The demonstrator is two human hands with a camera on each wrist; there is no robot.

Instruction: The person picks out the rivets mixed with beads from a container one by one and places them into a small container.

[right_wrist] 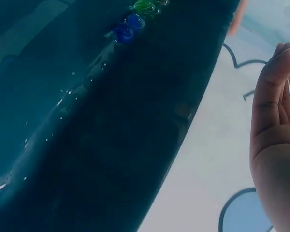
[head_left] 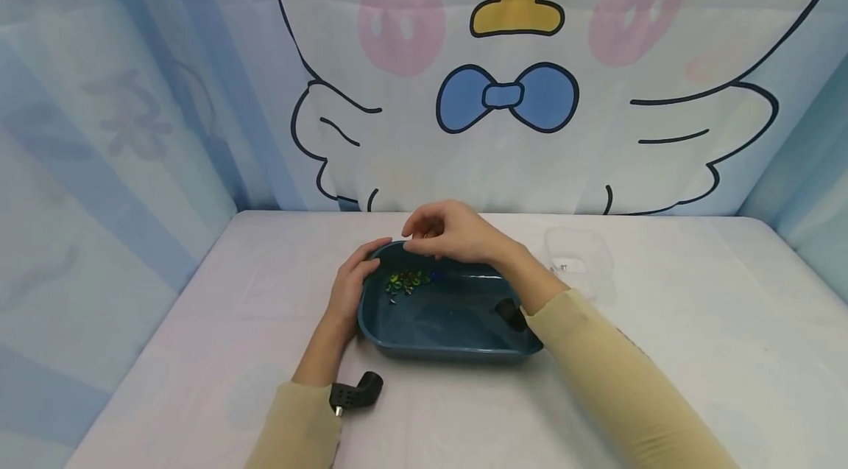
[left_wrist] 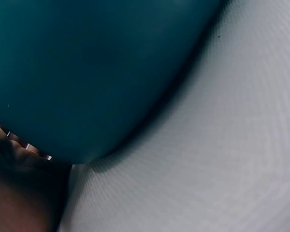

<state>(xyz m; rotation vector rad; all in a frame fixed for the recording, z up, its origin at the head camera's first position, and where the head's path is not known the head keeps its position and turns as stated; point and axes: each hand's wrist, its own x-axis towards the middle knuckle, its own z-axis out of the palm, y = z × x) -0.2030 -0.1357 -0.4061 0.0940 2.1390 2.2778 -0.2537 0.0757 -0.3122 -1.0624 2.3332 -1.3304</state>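
Blue plastic tray (head_left: 457, 347) is sitting on the white table (head_left: 662, 381), with small coloured beads (head_left: 407, 282) lying in water at its far left corner. Left hand (head_left: 351, 285) is gripping the tray's left rim, fingers curled round it. Right hand (head_left: 453, 232) is hovering just above the beads, fingers loosely bent, holding nothing visible.

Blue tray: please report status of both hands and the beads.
Left hand grips blue tray at its left rim. Right hand hovers above far rim, holds nothing visible. Coloured beads in water, far-left corner. Nothing blocking.
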